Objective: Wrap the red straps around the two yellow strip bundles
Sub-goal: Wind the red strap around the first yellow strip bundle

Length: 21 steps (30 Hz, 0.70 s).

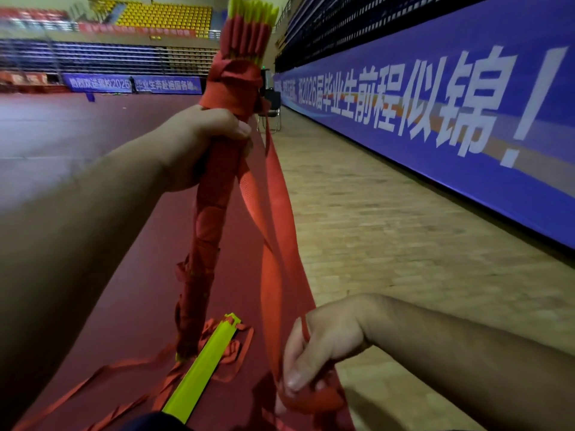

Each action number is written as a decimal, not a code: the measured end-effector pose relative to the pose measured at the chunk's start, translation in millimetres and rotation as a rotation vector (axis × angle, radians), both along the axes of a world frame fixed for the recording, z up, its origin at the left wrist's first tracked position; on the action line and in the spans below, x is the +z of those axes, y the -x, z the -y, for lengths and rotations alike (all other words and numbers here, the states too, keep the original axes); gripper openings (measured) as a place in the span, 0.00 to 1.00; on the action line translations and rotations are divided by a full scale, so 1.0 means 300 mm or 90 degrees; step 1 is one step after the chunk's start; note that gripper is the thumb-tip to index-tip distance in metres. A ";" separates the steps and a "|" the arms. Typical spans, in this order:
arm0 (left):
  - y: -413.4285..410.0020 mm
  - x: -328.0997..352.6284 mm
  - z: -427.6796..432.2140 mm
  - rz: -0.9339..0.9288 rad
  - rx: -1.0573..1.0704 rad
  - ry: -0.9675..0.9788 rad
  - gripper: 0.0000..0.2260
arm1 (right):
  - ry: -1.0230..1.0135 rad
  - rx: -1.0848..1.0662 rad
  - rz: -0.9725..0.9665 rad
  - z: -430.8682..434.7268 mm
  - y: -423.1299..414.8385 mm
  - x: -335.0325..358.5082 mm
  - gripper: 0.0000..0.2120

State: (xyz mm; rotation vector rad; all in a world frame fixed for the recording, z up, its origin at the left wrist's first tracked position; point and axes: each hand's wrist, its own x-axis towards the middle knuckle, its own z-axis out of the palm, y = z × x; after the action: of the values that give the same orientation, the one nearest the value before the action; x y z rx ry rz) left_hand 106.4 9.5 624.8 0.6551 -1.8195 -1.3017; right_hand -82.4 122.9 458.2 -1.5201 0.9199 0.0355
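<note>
My left hand grips an upright bundle of yellow strips, its lower end resting on the floor. Red straps cover most of the bundle, and only the yellow tips show at the top. A loose red strap hangs from the wrapped part near my left hand down to my right hand, which grips it low at the right. A second yellow strip bundle lies flat on the red floor mat, with red straps bunched around its far end.
More loose red straps trail across the red mat at the lower left. Wooden flooring runs along the right beside a long blue banner wall. A chair stands far back.
</note>
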 end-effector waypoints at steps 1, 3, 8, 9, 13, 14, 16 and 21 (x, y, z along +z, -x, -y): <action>-0.002 0.000 0.001 0.008 -0.001 0.004 0.10 | -0.003 0.002 0.047 -0.003 -0.002 0.005 0.09; -0.005 -0.003 0.004 0.010 0.002 0.004 0.06 | 0.028 -0.022 0.147 0.010 0.007 0.015 0.14; 0.011 -0.012 0.011 -0.009 0.005 -0.011 0.04 | 0.023 -0.110 0.294 0.042 0.033 0.066 0.19; 0.015 -0.014 0.009 -0.004 0.003 -0.005 0.04 | 0.048 -0.127 0.291 0.041 0.032 0.084 0.19; 0.032 -0.013 0.006 -0.010 -0.007 0.013 0.04 | 0.126 -0.193 0.250 0.071 0.043 0.080 0.07; 0.033 -0.010 0.007 -0.022 -0.003 0.012 0.04 | 0.114 -0.191 0.232 0.073 0.046 0.063 0.09; 0.030 0.000 0.009 -0.052 0.001 -0.001 0.05 | 0.014 -0.134 0.190 0.063 0.048 0.020 0.13; 0.003 0.015 0.012 -0.111 0.006 -0.026 0.04 | 0.014 0.046 -0.193 0.078 0.039 -0.064 0.18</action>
State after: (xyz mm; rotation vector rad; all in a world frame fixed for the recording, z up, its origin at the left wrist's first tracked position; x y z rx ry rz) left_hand 105.4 6.0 629.2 0.5542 -1.6508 -1.3497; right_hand -94.1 99.4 439.0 -1.5951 1.1073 0.3161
